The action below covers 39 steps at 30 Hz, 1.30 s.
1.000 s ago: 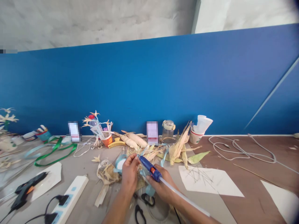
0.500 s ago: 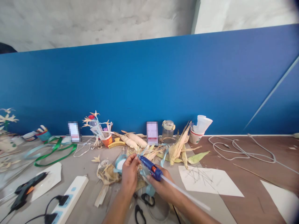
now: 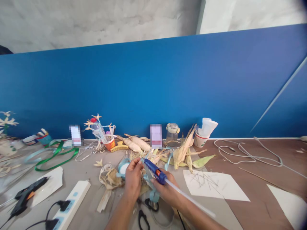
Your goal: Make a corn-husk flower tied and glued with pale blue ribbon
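A blue hot glue gun is gripped in my right hand, its tip pointing up and left toward my other hand. A long clear glue stick sticks out of its back end. My left hand is closed in a pinch close to the tip; what lies between its fingers is too small to make out. Light blue ribbon hangs below the hands, and a ribbon roll lies just left of them. Black-handled scissors rest on the table under my wrists.
Corn husks lie behind the hands. At left are a white power strip, a black glue gun and green ribbon. Thin sticks lie on white paper at right. A jar and paper cup stand behind.
Both hands and the glue gun hold almost the same pose. The gun's tip has shifted very slightly to the right.
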Motion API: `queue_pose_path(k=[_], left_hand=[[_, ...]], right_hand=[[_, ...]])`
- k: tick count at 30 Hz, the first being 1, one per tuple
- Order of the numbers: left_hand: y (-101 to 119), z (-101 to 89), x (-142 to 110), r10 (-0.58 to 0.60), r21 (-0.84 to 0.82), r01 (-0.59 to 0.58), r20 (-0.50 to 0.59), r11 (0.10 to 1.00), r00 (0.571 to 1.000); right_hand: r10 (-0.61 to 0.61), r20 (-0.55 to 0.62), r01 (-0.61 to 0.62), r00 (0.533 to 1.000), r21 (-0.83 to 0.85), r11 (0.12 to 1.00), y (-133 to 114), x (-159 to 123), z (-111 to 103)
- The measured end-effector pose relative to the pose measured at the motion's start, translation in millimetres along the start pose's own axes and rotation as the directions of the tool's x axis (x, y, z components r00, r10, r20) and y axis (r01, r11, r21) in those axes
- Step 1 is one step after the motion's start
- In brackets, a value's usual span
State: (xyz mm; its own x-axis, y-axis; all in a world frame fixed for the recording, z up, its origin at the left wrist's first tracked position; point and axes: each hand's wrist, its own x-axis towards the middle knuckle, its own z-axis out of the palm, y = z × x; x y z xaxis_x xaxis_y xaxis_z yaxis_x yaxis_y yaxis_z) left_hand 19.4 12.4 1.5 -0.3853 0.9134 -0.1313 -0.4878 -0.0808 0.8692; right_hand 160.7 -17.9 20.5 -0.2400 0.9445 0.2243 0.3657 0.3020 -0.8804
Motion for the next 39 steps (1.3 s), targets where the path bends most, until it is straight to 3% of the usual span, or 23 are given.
queue_pose_path(k=[4,12,23,29,39], left_hand=[[1,0.5,-1,-0.002,0.000,0.002,0.002,1.000,1.000],[-3,-1.8,1,0.010,0.021,-0.010,0.006,1.000,1.000],[1,0.0,-2,0.010,0.029,-0.010,0.008,1.000,1.000],[0,0.1,-1,0.000,0.017,0.000,0.026,1.000,1.000],[-3,-1.2,1,0.022,0.043,-0.023,0.018,0.999,1.000]], right_hand=[[-0.003,-0.010,0.003,1.000,0.056,0.998,4,1,1],[-0.014,0.007,0.014,1.000,-0.030,0.999,-1,-1,-2],[0.037,-0.003,-0.036,0.999,0.158,0.987,3,-1,-1],[0.048,-0.001,-0.047,0.999,0.148,0.988,8,-3,3],[0.095,-0.105,-0.088,0.990,0.069,0.994,21,-4,10]])
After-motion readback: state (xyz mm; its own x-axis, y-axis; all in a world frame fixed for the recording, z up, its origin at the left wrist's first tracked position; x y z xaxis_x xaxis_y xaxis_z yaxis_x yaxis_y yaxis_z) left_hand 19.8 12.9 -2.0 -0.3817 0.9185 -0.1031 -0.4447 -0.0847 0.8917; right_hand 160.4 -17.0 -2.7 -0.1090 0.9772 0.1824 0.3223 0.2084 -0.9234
